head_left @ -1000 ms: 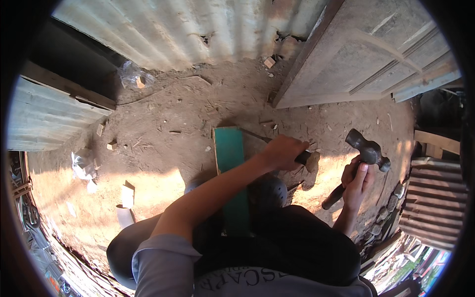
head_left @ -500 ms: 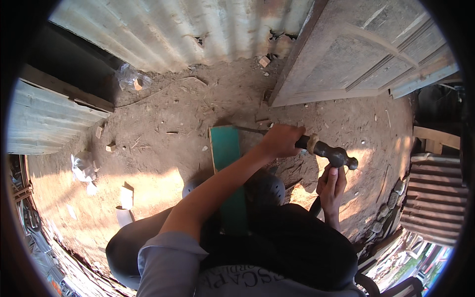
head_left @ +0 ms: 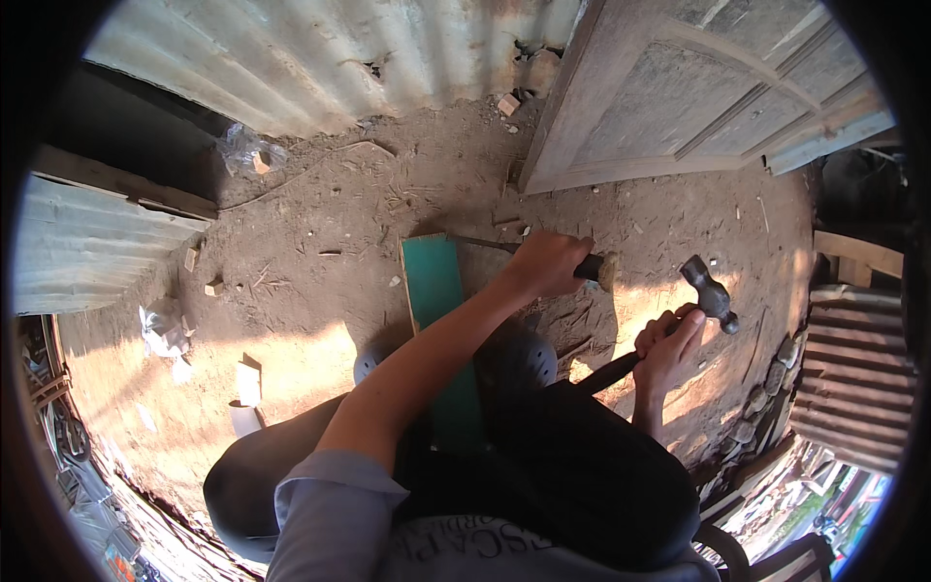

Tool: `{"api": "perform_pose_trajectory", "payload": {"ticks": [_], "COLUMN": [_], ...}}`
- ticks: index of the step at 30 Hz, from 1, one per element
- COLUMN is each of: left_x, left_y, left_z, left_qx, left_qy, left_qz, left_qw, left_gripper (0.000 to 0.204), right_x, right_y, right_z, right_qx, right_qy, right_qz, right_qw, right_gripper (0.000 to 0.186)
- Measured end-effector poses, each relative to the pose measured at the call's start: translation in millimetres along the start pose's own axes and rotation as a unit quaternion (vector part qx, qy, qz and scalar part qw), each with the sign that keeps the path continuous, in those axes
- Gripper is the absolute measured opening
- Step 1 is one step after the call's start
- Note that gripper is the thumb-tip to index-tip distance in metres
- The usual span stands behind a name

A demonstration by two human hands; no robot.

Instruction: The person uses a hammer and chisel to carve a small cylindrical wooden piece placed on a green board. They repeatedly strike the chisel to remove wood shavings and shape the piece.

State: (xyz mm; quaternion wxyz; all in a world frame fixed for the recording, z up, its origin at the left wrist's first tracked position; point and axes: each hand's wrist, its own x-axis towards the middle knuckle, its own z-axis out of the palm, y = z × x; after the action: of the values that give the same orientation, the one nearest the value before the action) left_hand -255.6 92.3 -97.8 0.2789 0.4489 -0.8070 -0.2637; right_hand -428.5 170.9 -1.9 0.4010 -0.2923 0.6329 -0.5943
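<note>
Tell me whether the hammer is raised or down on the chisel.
Raised. The right hand holds the hammer with its head up and apart from the chisel butt, which the left hand grips.

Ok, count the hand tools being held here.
2. A wooden-handled chisel in the left hand, lying over the green board; a dark metal ball-peen hammer in the right hand, raised beside it.

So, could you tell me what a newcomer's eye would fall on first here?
Probably the ball-peen hammer, raised in the right hand at centre right. Next, the left hand gripping a wooden-handled chisel laid across the top end of a green board on the dirt ground. A weathered panelled door leans at upper right.
</note>
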Motion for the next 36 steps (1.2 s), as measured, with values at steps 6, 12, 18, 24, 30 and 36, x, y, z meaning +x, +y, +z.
{"api": "perform_pose_trajectory", "payload": {"ticks": [6,12,18,24,30,36], "left_x": [-5,7,-8,-13,-19,-23], "left_y": [-5,1,-10,-12,-14,-8], "left_z": [2,-2,-3,3,-5,-15], "left_qx": [0.011,0.007,0.031,0.018,0.007,0.016], "left_qy": [-0.062,-0.13,-0.117,-0.167,-0.125,-0.172], "left_qz": [0.001,-0.013,-0.005,0.028,0.037,0.016], "left_qw": [0.998,0.991,0.993,0.985,0.991,0.985], "left_gripper": [0.029,0.04,0.044,0.034,0.036,0.034], "right_x": [2,-7,-2,-25,-27,-35], "right_y": [33,49,39,53,37,56], "right_z": [-34,-36,-52,-34,-29,-40], "right_qx": [-0.193,-0.156,-0.07,-0.169,-0.029,-0.154], "right_qy": [-0.138,-0.086,0.025,-0.139,0.069,-0.126], "right_qz": [-0.014,0.013,0.029,0.054,0.051,0.038], "right_qw": [0.971,0.984,0.997,0.974,0.996,0.979], "right_gripper": [0.039,0.037,0.035,0.035,0.037,0.034]}}
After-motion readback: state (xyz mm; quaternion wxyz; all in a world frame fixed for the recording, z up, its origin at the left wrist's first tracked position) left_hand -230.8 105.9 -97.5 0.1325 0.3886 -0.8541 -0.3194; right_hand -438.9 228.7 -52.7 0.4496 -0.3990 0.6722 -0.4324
